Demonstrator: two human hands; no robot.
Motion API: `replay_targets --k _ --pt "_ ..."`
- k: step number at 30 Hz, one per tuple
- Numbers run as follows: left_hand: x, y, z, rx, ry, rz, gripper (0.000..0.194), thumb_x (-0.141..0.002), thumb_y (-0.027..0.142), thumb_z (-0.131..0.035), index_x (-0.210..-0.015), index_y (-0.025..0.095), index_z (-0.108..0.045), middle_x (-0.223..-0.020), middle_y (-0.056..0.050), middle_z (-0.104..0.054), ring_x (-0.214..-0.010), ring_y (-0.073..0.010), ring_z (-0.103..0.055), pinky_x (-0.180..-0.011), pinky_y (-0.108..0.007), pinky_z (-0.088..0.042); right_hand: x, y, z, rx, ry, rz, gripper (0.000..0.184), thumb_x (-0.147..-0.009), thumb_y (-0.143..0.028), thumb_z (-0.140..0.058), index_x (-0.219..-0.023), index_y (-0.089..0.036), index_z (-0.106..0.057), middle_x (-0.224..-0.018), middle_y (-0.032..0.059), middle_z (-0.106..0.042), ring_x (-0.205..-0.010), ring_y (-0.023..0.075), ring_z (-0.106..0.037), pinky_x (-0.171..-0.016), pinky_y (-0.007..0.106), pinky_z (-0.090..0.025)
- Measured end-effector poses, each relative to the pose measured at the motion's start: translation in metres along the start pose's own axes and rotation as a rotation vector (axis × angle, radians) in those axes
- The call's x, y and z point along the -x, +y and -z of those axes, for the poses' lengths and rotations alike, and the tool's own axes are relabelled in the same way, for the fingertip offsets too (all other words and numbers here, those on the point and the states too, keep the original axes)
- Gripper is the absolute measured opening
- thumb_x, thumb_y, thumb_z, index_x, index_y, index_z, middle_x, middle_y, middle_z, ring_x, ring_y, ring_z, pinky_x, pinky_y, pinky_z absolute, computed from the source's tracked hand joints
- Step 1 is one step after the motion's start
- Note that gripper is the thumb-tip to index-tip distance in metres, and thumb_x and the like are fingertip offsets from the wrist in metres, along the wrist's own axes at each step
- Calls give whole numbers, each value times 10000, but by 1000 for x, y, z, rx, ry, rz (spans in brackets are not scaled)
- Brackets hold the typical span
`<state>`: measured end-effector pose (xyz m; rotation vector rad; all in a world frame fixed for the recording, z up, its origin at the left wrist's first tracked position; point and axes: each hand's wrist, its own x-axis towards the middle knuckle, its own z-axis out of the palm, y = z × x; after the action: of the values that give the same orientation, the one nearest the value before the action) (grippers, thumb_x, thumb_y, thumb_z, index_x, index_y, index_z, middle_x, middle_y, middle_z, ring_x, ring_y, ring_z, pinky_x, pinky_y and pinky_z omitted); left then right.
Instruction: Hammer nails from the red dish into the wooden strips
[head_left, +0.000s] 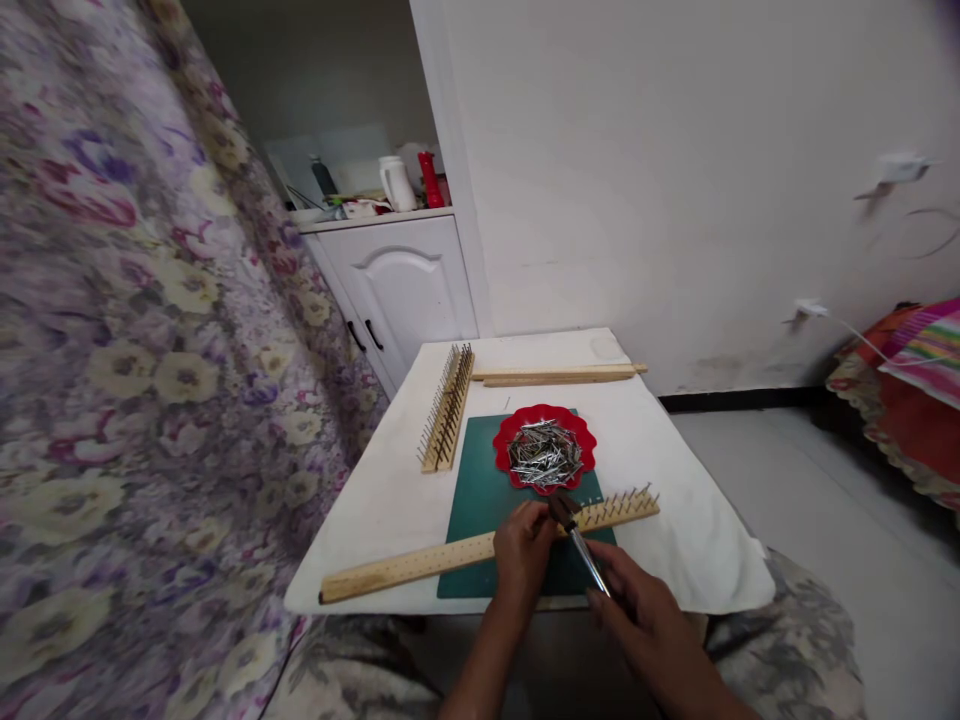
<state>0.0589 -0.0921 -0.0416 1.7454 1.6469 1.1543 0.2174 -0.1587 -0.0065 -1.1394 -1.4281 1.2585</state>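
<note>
My left hand rests at a wooden strip, its thumb and fingers pinched together. Whatever they hold, if anything, is hidden. In my right hand is a hammer with a dark head and a shiny metal handle. Its head is over the strip, right beside my left fingertips. Rows of nails stand up from the strip's right end, while small holes or marks dot its left part. Under the strip lies a green mat. Just beyond the hammer head, a red scalloped dish holds a heap of loose nails.
Nail-studded wooden strips lie at the back left of the white-covered table. Bare wooden strips lie along the back. A floral curtain hangs at left, near a white cabinet. Behind the table is a wall.
</note>
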Motion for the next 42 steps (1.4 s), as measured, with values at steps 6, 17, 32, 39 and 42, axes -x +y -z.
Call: replay_targets --k 6,17,32,39,42 --pt "1 3 2 -2 -16 -12 130 -768 178 -529 -735 197 -654 -745 -5 -641 -734 -153 -573 -648 -234 -399 4 -10 7 -108 43 -37 375 -761 -339 -633 -1123 -244 -649 -661 6 -707 -646 234 -642 -704 319 -516" --pt "-20 10 27 -73 -27 -98 144 -837 210 -493 -838 196 -636 -842 -32 -647 -797 -173 -585 -713 -262 -429 25 10 16 -450 201 -170 446 -749 -417 -687 -1139 -231 -576 -790 30 -747 -495 146 -579 -497 230 -464" --pt "-84 20 13 -734 -207 6 98 -786 214 -573 -752 206 -665 -816 -52 -680 -743 -181 -608 -634 -245 -372 24 34 22 -466 245 -174 476 -714 -497 -681 -1114 -254 -595 -876 44 -769 -641 198 -682 -611 267 -526" --pt "-74 28 20 -792 -197 -92 177 -858 210 -471 -778 200 -629 -854 -71 -645 -795 -197 -584 -648 -264 -370 23 35 23 -469 259 -138 465 -703 -485 -697 -1080 -226 -614 -850 68 -768 -694 220 -678 -652 294 -524" --pt "-64 27 27 -818 -129 -150 188 -870 202 -446 -776 200 -609 -855 -70 -626 -808 -201 -565 -673 -273 -367 23 32 21 -461 256 -156 470 -708 -483 -695 -1090 -226 -601 -847 55 -758 -554 173 -614 -560 265 -492"
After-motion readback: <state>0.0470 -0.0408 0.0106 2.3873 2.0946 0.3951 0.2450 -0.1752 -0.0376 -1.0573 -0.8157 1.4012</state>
